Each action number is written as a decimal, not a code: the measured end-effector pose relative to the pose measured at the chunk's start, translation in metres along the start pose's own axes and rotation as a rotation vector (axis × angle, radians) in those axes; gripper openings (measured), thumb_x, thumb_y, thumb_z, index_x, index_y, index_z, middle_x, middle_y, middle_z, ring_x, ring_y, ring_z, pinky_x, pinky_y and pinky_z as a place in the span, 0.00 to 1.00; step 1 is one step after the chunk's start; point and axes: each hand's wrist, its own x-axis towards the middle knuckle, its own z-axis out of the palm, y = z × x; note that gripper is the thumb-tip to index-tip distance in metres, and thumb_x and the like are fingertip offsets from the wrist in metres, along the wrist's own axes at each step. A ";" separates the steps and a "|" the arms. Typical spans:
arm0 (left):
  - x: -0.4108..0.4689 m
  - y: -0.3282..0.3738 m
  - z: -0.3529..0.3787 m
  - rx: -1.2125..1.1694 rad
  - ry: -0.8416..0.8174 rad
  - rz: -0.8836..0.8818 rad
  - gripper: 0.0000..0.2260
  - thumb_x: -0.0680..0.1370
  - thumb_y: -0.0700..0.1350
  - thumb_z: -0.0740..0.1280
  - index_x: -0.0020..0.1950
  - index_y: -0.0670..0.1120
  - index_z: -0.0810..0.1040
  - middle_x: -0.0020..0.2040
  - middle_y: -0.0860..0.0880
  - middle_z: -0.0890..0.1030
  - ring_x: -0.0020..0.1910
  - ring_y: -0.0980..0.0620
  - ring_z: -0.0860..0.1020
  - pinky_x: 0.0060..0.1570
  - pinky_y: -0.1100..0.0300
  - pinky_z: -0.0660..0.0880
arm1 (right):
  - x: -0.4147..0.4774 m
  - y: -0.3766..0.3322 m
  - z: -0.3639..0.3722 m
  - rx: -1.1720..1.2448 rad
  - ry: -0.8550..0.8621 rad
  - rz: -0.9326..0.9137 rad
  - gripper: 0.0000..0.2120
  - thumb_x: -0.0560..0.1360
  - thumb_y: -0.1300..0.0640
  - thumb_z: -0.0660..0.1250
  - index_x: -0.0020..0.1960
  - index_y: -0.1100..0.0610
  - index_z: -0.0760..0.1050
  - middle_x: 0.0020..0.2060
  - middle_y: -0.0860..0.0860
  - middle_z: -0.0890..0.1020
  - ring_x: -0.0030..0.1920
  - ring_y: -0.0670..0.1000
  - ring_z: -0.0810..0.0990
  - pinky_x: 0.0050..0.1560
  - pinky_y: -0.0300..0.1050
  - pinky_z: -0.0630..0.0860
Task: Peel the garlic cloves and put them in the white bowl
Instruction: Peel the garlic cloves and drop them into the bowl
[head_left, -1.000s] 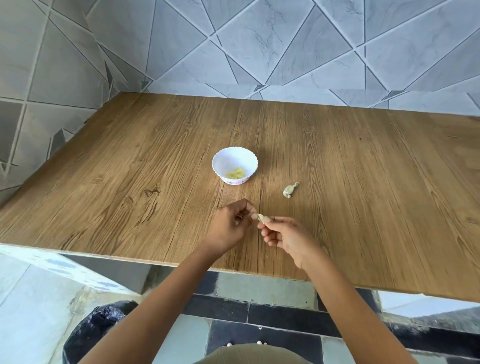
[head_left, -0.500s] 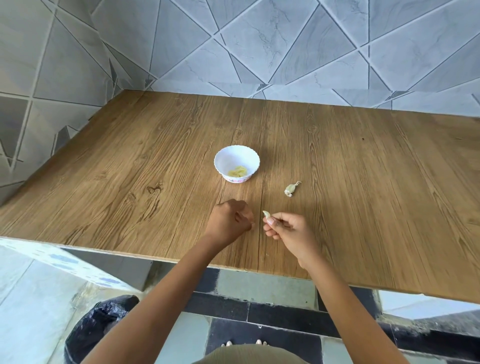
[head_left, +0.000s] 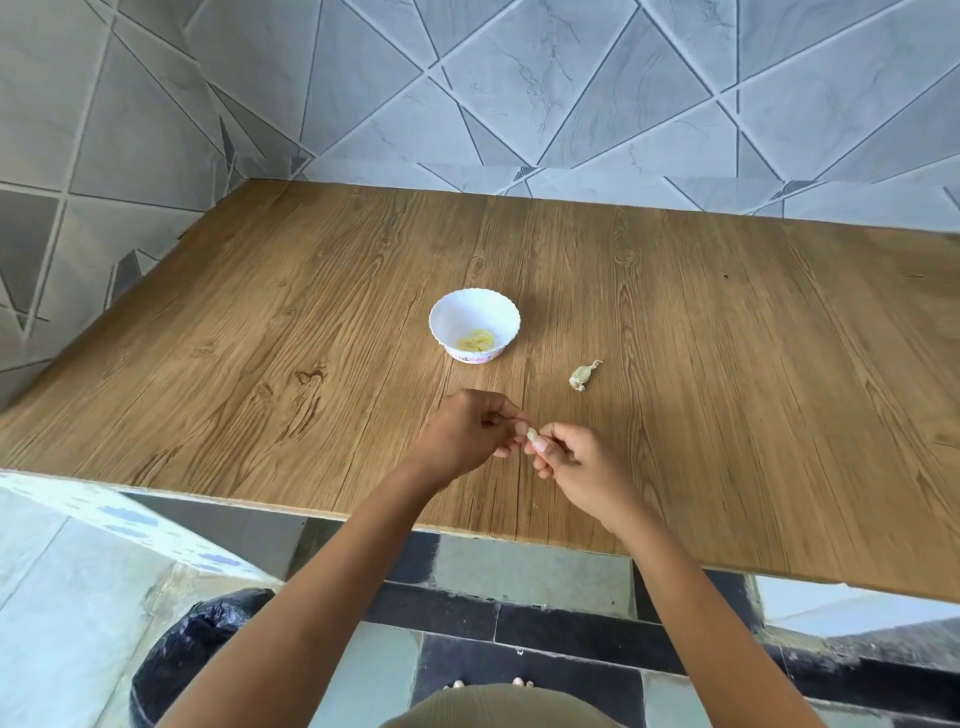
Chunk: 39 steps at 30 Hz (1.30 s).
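A small garlic clove (head_left: 532, 434) is pinched at the fingertips of my right hand (head_left: 576, 462), just above the wooden table near its front edge. My left hand (head_left: 470, 434) meets it from the left, its thumb and fingertips pinching at the clove's end. Beyond the hands stands the white bowl (head_left: 493, 312) with scalloped rim, holding several peeled yellowish cloves (head_left: 475, 341). An unpeeled clove (head_left: 583, 375) with a papery tail lies on the table to the right of the bowl.
The wooden table (head_left: 727, 364) runs back to a grey tiled wall. Below its front edge a bin lined with a black bag (head_left: 192, 654) stands on the floor at the left.
My two hands, slightly apart half a second ago, have come together again at the clove. The bowl and the loose clove have not moved.
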 end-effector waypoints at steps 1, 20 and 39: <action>0.000 -0.001 0.001 0.002 0.006 -0.008 0.04 0.77 0.35 0.66 0.45 0.39 0.81 0.37 0.44 0.82 0.36 0.54 0.80 0.39 0.64 0.79 | -0.001 0.002 0.001 -0.098 0.055 -0.081 0.08 0.79 0.63 0.60 0.45 0.58 0.77 0.34 0.46 0.78 0.34 0.41 0.76 0.37 0.35 0.74; -0.007 -0.011 0.003 -0.251 0.174 -0.141 0.02 0.76 0.36 0.68 0.46 0.37 0.80 0.38 0.43 0.83 0.36 0.52 0.82 0.37 0.64 0.78 | 0.004 0.017 0.014 -0.175 0.342 -0.171 0.13 0.71 0.50 0.73 0.34 0.58 0.78 0.24 0.49 0.77 0.24 0.47 0.70 0.25 0.43 0.64; -0.010 -0.013 -0.005 -0.500 0.123 -0.208 0.06 0.75 0.32 0.67 0.50 0.37 0.80 0.43 0.43 0.83 0.40 0.54 0.82 0.44 0.65 0.80 | 0.009 0.008 0.022 -0.465 0.418 -0.285 0.04 0.70 0.60 0.74 0.45 0.54 0.83 0.36 0.47 0.83 0.32 0.47 0.76 0.29 0.33 0.60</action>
